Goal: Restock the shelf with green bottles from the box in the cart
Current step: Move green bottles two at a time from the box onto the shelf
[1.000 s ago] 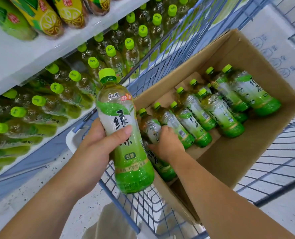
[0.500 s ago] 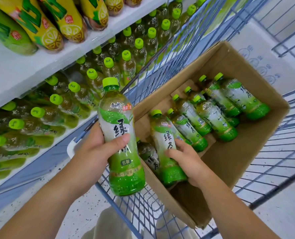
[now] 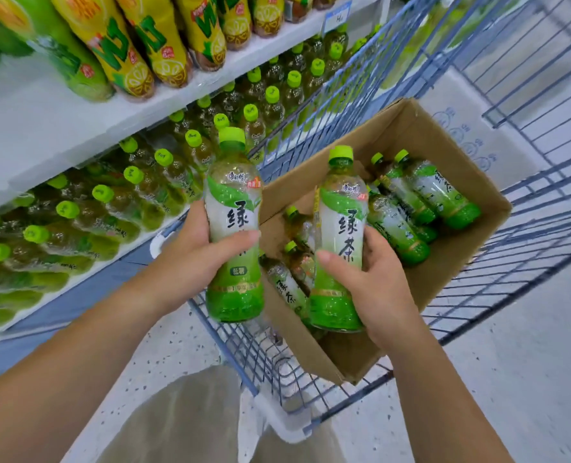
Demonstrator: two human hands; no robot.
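Beside the box (image 3: 457,272) — left bottle (image 3: 233,198) upright, left hand (image 3: 190,259) fingers curled round it. Right bottle (image 3: 341,208) upright over the box, right hand (image 3: 375,285) fingers wrapped round it. Spare bottles (image 3: 397,228) lie in the box — cart (image 3: 218,339) beneath, stocked shelf (image 3: 43,128) left.

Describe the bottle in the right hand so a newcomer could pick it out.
Find the blue wire cart, then the open cardboard box inside it. Above the box's near end, the right hand grips one green-capped bottle. Unlike the bottles lying in the box, it is held upright.
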